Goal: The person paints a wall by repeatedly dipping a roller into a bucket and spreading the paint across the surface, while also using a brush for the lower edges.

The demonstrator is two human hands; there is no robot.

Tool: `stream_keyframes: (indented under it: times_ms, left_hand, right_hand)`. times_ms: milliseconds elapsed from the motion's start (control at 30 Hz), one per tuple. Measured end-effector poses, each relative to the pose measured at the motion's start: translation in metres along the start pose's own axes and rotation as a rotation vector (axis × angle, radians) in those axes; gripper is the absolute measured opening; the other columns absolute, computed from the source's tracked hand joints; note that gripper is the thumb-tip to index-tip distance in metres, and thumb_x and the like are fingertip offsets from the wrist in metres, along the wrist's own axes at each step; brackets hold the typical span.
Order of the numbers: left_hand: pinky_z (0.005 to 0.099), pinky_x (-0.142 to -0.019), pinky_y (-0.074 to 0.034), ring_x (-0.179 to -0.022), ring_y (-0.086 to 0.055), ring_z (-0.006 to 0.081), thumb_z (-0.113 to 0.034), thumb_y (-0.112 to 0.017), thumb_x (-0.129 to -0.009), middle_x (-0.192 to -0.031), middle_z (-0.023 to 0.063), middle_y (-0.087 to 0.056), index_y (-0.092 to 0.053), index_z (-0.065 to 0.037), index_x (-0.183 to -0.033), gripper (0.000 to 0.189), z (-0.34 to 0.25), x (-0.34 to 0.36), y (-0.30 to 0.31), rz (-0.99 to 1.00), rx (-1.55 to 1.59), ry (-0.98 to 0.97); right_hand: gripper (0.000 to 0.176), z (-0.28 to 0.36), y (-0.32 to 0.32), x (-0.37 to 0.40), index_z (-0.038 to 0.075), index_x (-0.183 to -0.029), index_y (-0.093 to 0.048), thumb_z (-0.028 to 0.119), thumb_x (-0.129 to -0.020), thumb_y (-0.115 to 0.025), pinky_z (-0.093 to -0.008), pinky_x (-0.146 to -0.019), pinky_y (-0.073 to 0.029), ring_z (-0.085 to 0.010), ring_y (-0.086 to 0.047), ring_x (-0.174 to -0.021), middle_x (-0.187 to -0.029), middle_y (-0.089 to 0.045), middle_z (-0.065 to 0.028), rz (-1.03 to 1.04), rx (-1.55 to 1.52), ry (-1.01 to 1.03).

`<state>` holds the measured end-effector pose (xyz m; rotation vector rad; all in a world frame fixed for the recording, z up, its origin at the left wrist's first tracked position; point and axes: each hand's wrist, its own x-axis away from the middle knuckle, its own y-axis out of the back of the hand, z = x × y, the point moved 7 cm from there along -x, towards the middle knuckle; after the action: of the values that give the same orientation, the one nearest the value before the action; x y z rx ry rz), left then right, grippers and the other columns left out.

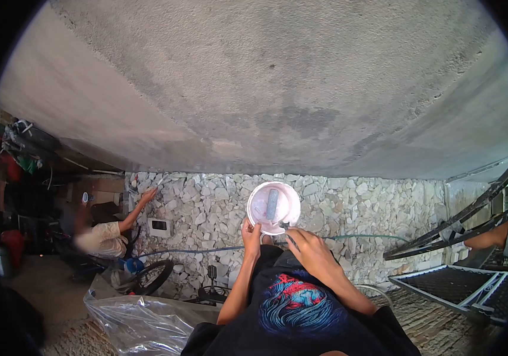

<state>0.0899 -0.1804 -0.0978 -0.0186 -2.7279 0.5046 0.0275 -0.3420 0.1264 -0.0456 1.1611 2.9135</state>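
Note:
A white, pinkish-stained bucket (254, 202) is held low in front of my body, its open top facing me. Inside it lies a grey, rounded oblong piece (272, 204) that looks like a paint roller sleeve. My left hand (251, 237) grips the near-left rim, thumb over the edge. My right hand (312, 252) is closed around a dark metal tool (284, 225), perhaps pliers, whose tip meets the near-right rim. The rim looks uneven there. My fingers hide most of the tool.
Broken stones cover the ground below a grey plastered wall (277, 89). A hose (354, 236) crosses behind me. At left, a seated person (108, 234) stretches out an arm near a white box (159, 227). Plastic sheeting (141, 320), a wheel (154, 277) and a metal frame (455, 285) flank me.

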Motion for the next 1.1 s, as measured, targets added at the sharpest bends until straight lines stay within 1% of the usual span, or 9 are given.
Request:
stream_keyframes:
  times_ms: [100, 233, 333, 400, 500, 600, 800, 967, 1100]
  left_hand:
    - [0.021, -0.064, -0.041, -0.073, -0.049, 0.0042, -0.001, -0.055, -0.085, -0.081, -0.0015, -0.055, -0.052, -0.005, -0.088, 0.006, 0.015, 0.021, -0.026, 0.024, -0.155, -0.057]
    - [0.0204, -0.057, -0.033, -0.064, -0.039, 0.0022, -0.002, -0.06, -0.084, -0.069, -0.0058, -0.044, -0.044, -0.009, -0.077, 0.019, 0.03, 0.057, -0.077, 0.129, -0.297, -0.083]
    - [0.0213, -0.06, -0.033, -0.067, -0.04, 0.0038, -0.001, -0.059, -0.085, -0.072, -0.0048, -0.046, -0.047, -0.008, -0.078, 0.015, 0.047, 0.071, -0.099, 0.152, -0.324, -0.075]
    - [0.0213, -0.061, -0.034, -0.068, -0.041, 0.0038, -0.001, -0.058, -0.085, -0.072, -0.0045, -0.048, -0.047, -0.007, -0.078, 0.015, 0.059, 0.076, -0.104, 0.134, -0.34, -0.066]
    - [0.0214, -0.062, -0.037, -0.069, -0.044, 0.0036, -0.002, -0.058, -0.086, -0.075, -0.0037, -0.051, -0.047, -0.007, -0.078, 0.014, 0.072, 0.076, -0.103, 0.077, -0.334, -0.039]
    - [0.0201, -0.053, -0.027, -0.06, -0.034, 0.0018, -0.003, -0.06, -0.084, -0.066, -0.0068, -0.041, -0.04, -0.01, -0.071, 0.025, 0.062, 0.078, -0.108, 0.023, -0.218, -0.078]
    - [0.0202, -0.053, -0.027, -0.06, -0.034, 0.0016, -0.001, -0.06, -0.084, -0.065, -0.007, -0.042, -0.04, -0.01, -0.071, 0.026, 0.042, 0.077, -0.114, 0.157, -0.321, -0.07]
    - [0.0199, -0.055, -0.03, -0.061, -0.037, 0.0017, -0.001, -0.059, -0.085, -0.066, -0.0065, -0.044, -0.041, -0.01, -0.072, 0.025, 0.024, 0.046, -0.085, 0.109, -0.257, -0.042]
    - [0.021, -0.057, -0.037, -0.063, -0.042, 0.0027, -0.004, -0.057, -0.087, -0.071, -0.004, -0.048, -0.04, -0.011, -0.075, 0.022, 0.012, 0.015, -0.043, 0.041, -0.203, 0.008]
  right_hand:
    - [0.021, -0.025, 0.026, 0.027, -0.002, -0.103, -0.058, 0.007, -0.085, -0.062, -0.0444, -0.074, -0.051, -0.041, -0.063, -0.087, -0.097, -0.064, -0.0232, -0.083, -0.004, -0.034]
    - [0.019, -0.061, 0.056, 0.053, -0.002, -0.101, -0.056, 0.011, -0.088, -0.059, -0.0475, -0.071, -0.05, -0.0424, -0.062, -0.082, -0.089, -0.064, -0.0235, -0.139, -0.071, -0.098]
    - [0.017, -0.077, 0.073, 0.072, -0.002, -0.1, -0.056, 0.009, -0.087, -0.061, -0.0459, -0.069, -0.05, -0.0418, -0.063, -0.08, -0.088, -0.064, -0.023, -0.15, -0.151, -0.127]
    - [0.017, -0.087, 0.087, 0.085, -0.001, -0.098, -0.057, 0.007, -0.085, -0.063, -0.0439, -0.066, -0.049, -0.0406, -0.063, -0.078, -0.085, -0.065, -0.0229, -0.284, -0.251, -0.075]
    - [0.017, -0.098, 0.105, 0.102, 0.0, -0.097, -0.057, 0.007, -0.084, -0.065, -0.0425, -0.064, -0.049, -0.0396, -0.064, -0.076, -0.084, -0.065, -0.0231, -0.282, -0.227, -0.162]
    - [0.017, -0.094, 0.115, 0.107, 0.0, -0.097, -0.057, 0.008, -0.085, -0.065, -0.0425, -0.062, -0.048, -0.0397, -0.064, -0.074, -0.081, -0.065, -0.023, -0.264, -0.204, -0.182]
    - [0.017, -0.084, 0.085, 0.087, 0.001, -0.097, -0.059, 0.01, -0.085, -0.065, -0.0407, -0.065, -0.049, -0.0387, -0.065, -0.08, -0.088, -0.066, -0.0206, -0.205, -0.176, -0.197]
    - [0.018, -0.057, 0.059, 0.06, 0.001, -0.099, -0.059, 0.007, -0.083, -0.066, -0.0401, -0.07, -0.052, -0.0387, -0.065, -0.085, -0.092, -0.066, -0.0209, -0.252, -0.168, -0.079]
    - [0.018, -0.056, 0.045, 0.045, 0.0, -0.099, -0.059, 0.007, -0.083, -0.067, -0.0389, -0.07, -0.052, -0.0375, -0.066, -0.085, -0.091, -0.067, -0.0206, -0.287, -0.242, -0.139]
